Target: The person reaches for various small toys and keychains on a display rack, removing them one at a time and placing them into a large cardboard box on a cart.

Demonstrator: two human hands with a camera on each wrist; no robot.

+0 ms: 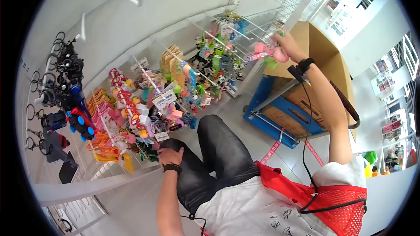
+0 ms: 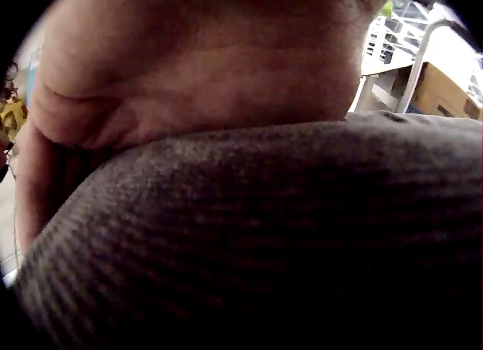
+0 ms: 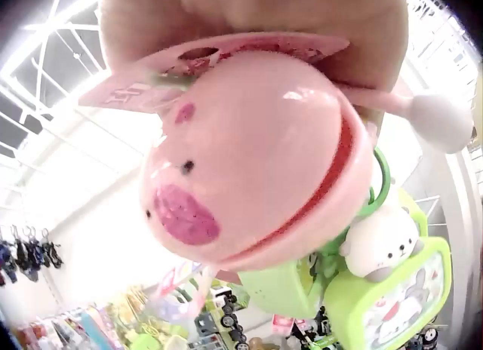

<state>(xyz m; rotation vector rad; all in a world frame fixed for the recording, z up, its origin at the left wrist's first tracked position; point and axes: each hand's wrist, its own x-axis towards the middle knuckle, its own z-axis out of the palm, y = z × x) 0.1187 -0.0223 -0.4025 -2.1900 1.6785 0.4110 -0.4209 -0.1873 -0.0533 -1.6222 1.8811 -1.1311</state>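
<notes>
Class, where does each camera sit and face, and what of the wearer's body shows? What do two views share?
Head: worn on the head, looking forward and down at hanging trinkets; shows torso, legs, left hand and right hand.
Left wrist: on that wrist, facing the palm side; shows the left hand resting on a leg.
Right wrist: on that wrist, facing a round pink trinket; shows part of the right hand holding it.
Shared: head and right wrist both show that pink trinket.
</notes>
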